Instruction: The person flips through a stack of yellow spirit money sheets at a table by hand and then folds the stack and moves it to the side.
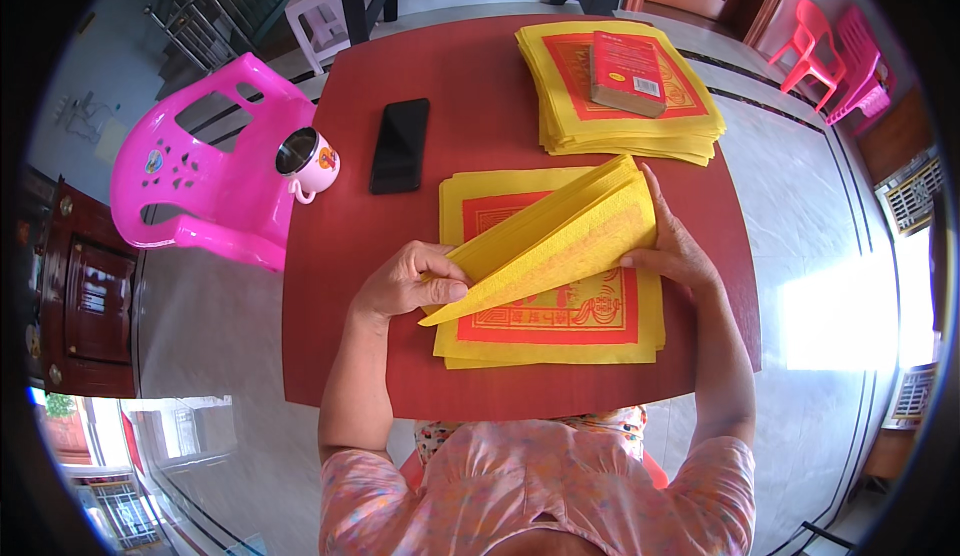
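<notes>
Both hands hold a folded bundle of yellow paper sheets [555,237], tilted up towards the right. My left hand [416,278] pinches its lower left end between thumb and fingers. At its right end, my right hand [671,248] grips it with the thumb in front and the fingers along the far edge. Beneath the bundle lies a flat stack of yellow joss paper [645,331] with a red printed square. Part of the print is hidden by the bundle.
A taller joss paper stack [555,132] bears a thick red book [626,72] at the table's back right. On the red table [337,361], a black smartphone [400,145] and a pink mug [319,166] lie left. A pink plastic chair [232,173] stands beside it.
</notes>
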A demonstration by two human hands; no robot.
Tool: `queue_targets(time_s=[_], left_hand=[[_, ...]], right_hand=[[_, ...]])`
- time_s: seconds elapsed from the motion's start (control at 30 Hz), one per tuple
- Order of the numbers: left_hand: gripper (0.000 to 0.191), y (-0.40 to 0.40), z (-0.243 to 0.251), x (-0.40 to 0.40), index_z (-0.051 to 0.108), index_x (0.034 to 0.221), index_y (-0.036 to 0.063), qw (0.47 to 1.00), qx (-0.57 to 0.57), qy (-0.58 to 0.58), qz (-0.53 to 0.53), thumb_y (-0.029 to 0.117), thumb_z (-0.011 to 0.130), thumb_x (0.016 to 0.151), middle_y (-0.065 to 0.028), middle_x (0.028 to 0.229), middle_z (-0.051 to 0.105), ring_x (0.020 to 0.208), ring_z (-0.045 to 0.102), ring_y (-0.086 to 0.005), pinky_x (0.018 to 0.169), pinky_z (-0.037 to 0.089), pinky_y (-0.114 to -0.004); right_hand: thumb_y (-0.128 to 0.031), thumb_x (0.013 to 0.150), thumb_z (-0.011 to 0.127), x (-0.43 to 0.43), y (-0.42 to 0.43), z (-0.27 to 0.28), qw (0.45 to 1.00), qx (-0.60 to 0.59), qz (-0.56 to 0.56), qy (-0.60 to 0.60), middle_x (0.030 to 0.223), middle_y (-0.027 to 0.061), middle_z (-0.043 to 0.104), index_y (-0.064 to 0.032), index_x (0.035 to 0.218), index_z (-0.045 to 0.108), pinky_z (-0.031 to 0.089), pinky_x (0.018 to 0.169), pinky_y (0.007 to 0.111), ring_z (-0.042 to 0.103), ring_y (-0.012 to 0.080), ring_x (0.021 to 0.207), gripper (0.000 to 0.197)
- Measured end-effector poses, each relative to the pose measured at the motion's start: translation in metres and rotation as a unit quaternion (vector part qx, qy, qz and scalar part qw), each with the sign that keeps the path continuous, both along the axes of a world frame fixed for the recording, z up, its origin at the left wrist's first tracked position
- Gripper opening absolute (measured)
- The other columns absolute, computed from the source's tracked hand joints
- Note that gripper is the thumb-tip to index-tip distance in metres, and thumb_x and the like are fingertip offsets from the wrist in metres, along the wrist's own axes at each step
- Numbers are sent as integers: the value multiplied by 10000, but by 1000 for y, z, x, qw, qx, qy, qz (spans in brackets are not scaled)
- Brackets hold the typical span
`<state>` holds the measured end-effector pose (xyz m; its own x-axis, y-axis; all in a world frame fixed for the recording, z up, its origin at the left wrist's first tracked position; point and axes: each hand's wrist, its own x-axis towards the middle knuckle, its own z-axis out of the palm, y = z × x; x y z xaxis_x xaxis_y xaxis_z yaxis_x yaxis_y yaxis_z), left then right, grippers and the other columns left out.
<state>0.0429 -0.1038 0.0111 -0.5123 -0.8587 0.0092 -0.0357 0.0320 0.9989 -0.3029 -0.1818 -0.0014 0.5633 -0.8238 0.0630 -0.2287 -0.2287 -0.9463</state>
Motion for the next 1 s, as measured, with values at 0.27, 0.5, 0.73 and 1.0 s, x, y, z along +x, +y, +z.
queue_targets(time_s=[0.27,0.5,0.73,1.0], left_hand=[[272,-1,-2,2,666,794,-26,1000,-8,-18,-7,245,669,772,-88,710,608,690,552,-138,631,409,-255],[270,0,-3,2,662,812,-19,999,-11,-18,-32,251,646,798,-83,697,600,683,550,-133,623,404,-256],[281,-1,-10,3,667,811,-14,999,2,-19,-41,266,644,808,-81,696,601,674,545,-133,621,403,-251],[224,3,20,-10,681,760,10,991,-117,-63,28,223,730,711,-78,710,594,736,542,-160,688,416,-268]], right_hand=[[-16,619,727,1,1,1,1000,-2,-6,12,1360,157,373,-151,1426,13,264,1038,332,351,245,1264,1086],[-20,614,732,0,0,-3,1000,-20,-4,13,1344,159,392,-145,1426,21,273,1036,341,361,250,1257,1086],[-17,604,736,1,-1,-4,1000,-1,-5,-2,1335,156,401,-151,1425,26,276,1043,352,361,246,1255,1094],[-19,606,734,0,-1,-3,998,49,0,-48,1366,139,359,-149,1425,12,248,1058,353,319,225,1278,1099]])
